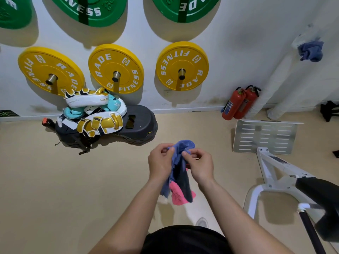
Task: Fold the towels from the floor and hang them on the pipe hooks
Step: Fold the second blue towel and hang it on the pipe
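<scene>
The left hand [160,162] and right hand [200,165], close together, each pinch the top edge of a soft, limp blue towel [180,173] held above the smooth beige floor [73,180]. It drapes over a fuzzy pink cloth [177,195]. A second, crumpled blue towel [311,51] hangs on the white wrapped pipe [280,74]. The round yellow plates [115,68] read "RADE FITNESS".

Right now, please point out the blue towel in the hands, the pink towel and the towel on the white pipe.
blue towel [185,143]: head view, bunched top edge.
pink towel [177,195]: head view, lower visible part.
hung towel [311,52]: head view, its middle.
</scene>
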`<move>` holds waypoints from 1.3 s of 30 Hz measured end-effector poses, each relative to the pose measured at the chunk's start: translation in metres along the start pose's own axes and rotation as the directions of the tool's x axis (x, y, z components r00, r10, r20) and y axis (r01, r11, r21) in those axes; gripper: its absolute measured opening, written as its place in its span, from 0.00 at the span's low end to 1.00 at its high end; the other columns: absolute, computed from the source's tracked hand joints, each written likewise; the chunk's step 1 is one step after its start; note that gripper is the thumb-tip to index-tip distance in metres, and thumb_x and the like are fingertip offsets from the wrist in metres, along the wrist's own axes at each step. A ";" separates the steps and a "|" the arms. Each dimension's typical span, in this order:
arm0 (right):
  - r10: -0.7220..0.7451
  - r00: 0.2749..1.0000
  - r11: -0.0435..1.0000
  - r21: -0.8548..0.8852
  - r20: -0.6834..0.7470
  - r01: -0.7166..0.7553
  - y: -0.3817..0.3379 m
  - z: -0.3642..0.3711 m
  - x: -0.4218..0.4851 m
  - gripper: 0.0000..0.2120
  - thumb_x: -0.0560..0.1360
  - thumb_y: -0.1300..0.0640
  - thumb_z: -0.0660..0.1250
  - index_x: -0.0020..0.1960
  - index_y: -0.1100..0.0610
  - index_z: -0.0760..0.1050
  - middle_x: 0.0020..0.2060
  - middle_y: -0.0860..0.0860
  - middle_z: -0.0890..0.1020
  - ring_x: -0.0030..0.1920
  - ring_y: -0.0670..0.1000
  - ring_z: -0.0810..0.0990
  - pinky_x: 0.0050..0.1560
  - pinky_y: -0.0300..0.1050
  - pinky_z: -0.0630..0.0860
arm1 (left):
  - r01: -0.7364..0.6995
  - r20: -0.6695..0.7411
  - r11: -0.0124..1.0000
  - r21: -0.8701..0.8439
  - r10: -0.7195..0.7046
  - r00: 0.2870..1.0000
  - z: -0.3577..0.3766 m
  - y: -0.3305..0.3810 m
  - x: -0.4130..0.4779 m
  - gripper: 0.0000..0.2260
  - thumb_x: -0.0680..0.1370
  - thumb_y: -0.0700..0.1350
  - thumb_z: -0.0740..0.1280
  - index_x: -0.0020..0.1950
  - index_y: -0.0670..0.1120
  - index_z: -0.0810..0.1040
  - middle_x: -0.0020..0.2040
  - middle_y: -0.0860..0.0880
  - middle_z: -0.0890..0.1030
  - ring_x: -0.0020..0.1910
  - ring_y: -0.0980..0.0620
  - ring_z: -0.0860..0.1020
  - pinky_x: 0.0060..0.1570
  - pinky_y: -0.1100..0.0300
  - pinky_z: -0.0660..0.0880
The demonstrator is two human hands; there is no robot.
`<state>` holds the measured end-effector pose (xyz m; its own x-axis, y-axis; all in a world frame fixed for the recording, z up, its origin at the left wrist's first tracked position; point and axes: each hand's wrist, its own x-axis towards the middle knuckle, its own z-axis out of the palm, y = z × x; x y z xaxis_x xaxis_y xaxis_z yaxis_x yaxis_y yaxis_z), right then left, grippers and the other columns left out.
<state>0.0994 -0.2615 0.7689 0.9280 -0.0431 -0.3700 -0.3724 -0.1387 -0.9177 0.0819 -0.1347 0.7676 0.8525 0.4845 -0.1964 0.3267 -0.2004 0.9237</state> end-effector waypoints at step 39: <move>0.009 0.892 0.731 -0.612 0.452 0.303 -0.006 0.001 0.027 0.08 0.67 0.62 0.68 0.43 0.51 0.81 0.40 0.48 0.84 0.41 0.53 0.83 0.45 0.52 0.81 | -0.186 0.043 0.968 0.167 0.181 0.983 -0.064 -0.011 0.017 0.11 0.78 0.38 0.66 0.49 0.55 0.80 0.49 0.58 0.81 0.50 0.61 0.78 0.49 0.67 0.74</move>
<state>0.1271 -0.2607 0.7641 0.8189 0.4078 -0.4038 0.0162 -0.7198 -0.6940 0.0672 -0.0697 0.7755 0.9142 0.4032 -0.0397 0.2262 -0.4266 0.8757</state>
